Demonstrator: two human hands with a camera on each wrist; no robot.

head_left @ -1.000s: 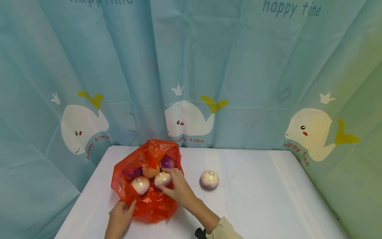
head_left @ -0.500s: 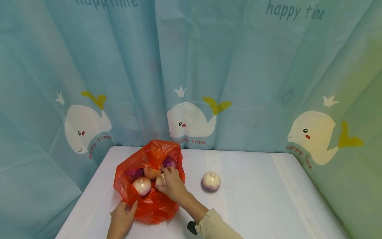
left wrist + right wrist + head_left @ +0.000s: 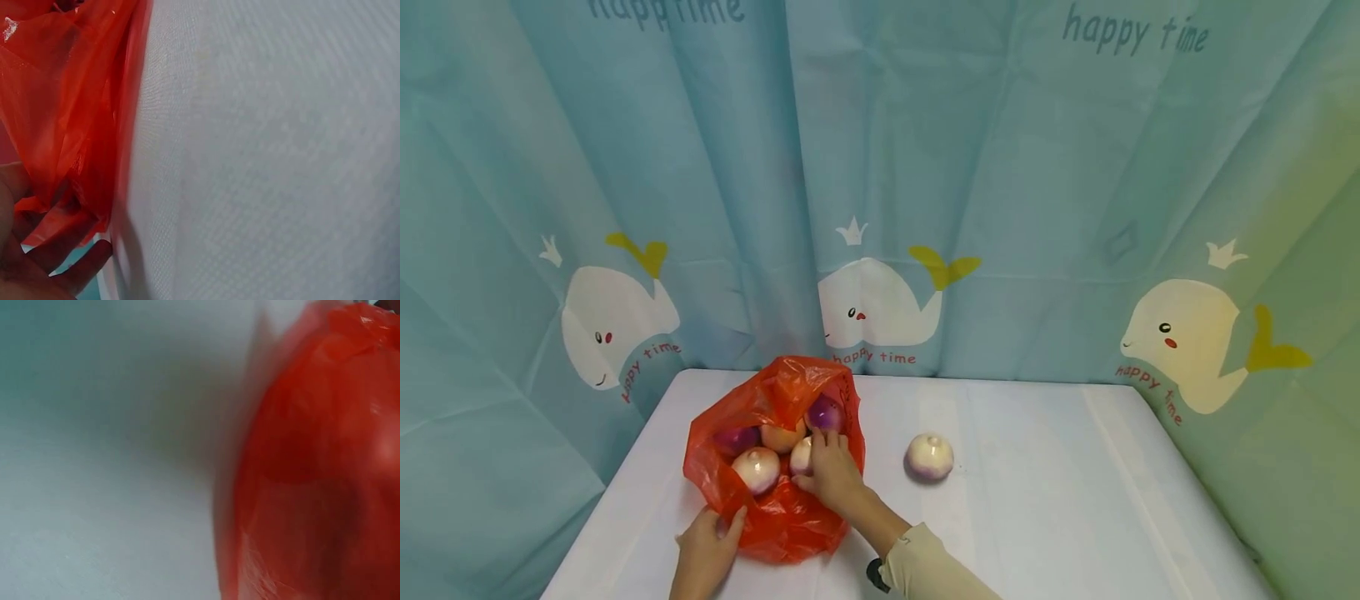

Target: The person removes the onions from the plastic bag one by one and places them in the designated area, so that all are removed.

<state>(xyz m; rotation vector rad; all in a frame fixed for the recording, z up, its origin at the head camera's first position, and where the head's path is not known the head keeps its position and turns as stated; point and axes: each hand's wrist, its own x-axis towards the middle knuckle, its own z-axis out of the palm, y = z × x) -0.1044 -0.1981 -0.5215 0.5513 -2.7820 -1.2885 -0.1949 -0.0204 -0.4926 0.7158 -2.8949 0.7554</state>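
A red plastic bag (image 3: 790, 529) lies with its mouth spread, several round onions inside: a white-purple one (image 3: 757, 470), two purple ones and an orange-brown one (image 3: 783, 437). My left hand (image 3: 706, 550) pinches the bag's near left edge; in the left wrist view, the hand (image 3: 44, 250) has its fingers round the film (image 3: 56, 94). Inside the mouth, my right hand (image 3: 835, 475) has thumb and fingers round another white-purple onion (image 3: 801, 457), partly covered by the hand. The right wrist view shows the bag's side (image 3: 312, 487), with the hand's grip out of sight.
One white-purple onion (image 3: 930, 457) sits on the white table (image 3: 1060, 500) to the right of the bag. Behind the table hangs a blue-green curtain (image 3: 1037, 167) with whale prints. A black band (image 3: 877, 575) is at the right wrist.
Over the last second my right hand has shifted slightly, covering more of the onion it holds. The left hand stays on the bag's edge. The whole head view has moved a little.
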